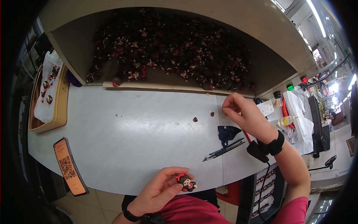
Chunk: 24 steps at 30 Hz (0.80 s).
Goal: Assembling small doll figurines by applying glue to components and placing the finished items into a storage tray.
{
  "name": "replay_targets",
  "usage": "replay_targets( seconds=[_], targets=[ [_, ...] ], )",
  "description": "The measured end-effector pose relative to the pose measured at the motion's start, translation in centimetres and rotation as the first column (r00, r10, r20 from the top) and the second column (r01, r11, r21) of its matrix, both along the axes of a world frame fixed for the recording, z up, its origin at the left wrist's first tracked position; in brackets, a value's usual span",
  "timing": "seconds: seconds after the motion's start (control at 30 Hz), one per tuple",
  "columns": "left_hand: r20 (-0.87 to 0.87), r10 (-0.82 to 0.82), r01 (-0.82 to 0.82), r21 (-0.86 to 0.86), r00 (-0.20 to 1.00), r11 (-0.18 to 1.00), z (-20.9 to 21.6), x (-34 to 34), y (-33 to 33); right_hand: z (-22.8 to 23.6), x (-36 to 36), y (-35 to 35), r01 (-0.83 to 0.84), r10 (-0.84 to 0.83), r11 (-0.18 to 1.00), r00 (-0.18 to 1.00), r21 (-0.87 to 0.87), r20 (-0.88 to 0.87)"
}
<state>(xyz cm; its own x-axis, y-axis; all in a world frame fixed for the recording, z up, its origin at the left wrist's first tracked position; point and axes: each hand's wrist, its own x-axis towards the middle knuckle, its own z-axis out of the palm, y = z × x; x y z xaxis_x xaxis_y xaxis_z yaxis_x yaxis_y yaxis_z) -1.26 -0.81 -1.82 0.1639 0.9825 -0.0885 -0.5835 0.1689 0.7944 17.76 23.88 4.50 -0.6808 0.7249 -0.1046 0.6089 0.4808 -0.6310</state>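
I have the left hand (156,191) at the near edge of the tabletop (149,149), thumb and fingers closed around a small dark-brown figurine (185,182) with a red bow and cream parts. The figurine sits just in front of the pink shirt (194,211), its cream side turned partly up.

The right hand (244,115) is well apart from it, over the far right of the tabletop. I see its fingers curled in toward the thumb, but I cannot tell whether anything is pinched there. Two small dark pieces (195,119) lie to its left, one of them close to the fingertips.

Nearer than that hand, I make out a dark blue cloth (228,132), a slim knife (223,149) lying aslant, and a black corded tool (257,151) with a red shaft.

Across the far side, a wide bin (74,52) holds a heap of dark, red and cream parts (171,48). At the left I have a lined box (59,106) with a few small pieces and, nearer, a phone (70,168) with its screen lit.
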Motion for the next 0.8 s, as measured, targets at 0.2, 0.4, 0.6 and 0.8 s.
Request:
replay_targets(
  seconds=[0.2, 0.4, 0.6, 0.8],
  targets=[
    [-0.011, 0.01, -0.01, 0.014, 1.0, 1.0, -0.1, 0.1, 0.0, -1.1, 0.9, 0.9, 0.042, -0.049, 0.991, 0.997, -0.124, -0.061],
    [-0.002, 0.012, -0.012, 0.005, 1.0, 1.0, -0.2, 0.2, 0.0, -1.6, -0.5, 1.8, -0.224, 0.196, 0.922, 0.974, 0.317, 0.117],
    [-0.017, 0.007, -0.007, -0.002, 1.0, 1.0, -0.1, 0.0, 0.0, -2.5, -2.3, 1.1, -0.326, 0.168, 0.745, 0.936, 0.582, 0.309],
    [0.005, -0.001, 0.001, -0.003, 1.0, 1.0, 0.1, 0.0, 0.1, -1.2, -1.7, 0.5, -0.2, 0.148, 0.914, 0.975, 0.354, 0.168]
  ],
)
